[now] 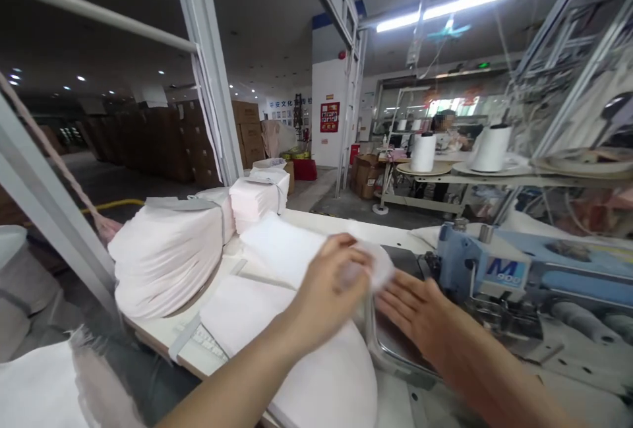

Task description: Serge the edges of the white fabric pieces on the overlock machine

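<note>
My left hand [331, 286] is closed with fingers curled round the edge of a small white fabric piece [382, 264], which is blurred by motion. My right hand [418, 312] lies flat with its fingers stretched out, its fingertips near the fabric's lower right edge; I cannot tell if they press on it. Both hands are over the metal plate [395, 342] of a blue and white sewing machine [455, 263], left of its needle area. Below my left forearm lies a stack of rounded white fabric pieces [341, 382], with another flat white stack [279, 243] behind it.
Tied bundles of pale fabric, a large one [168, 256] and a smaller one [260, 197], stand at the table's left. White thread cones [489, 148] sit on a rack behind the machine. A metal post [212, 72] rises at the left. Another person sits at a far workstation.
</note>
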